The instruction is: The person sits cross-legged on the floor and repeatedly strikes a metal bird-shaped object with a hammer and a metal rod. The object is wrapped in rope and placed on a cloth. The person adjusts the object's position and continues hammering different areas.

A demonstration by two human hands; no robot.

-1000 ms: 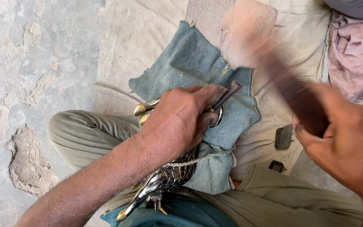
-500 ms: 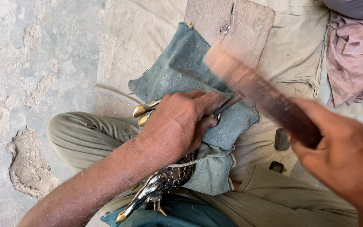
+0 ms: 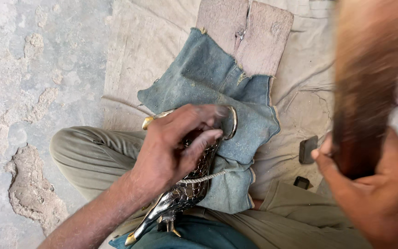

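- Glossy, scale-patterned silver-and-brass metal bird figure
- Faded, dusty blue denim cloth
- Rough, weathered grey wooden board
- Blurred brown wooden mallet
- Cracked, gritty concrete floor

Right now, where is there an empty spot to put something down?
The beige sheet is bare between the concrete floor and the blue denim cloth. Another bare patch lies right of the denim, above the small dark block. It is crowded on the lap, where the left hand presses the metal bird figure, and around the right hand gripping the wooden mallet.
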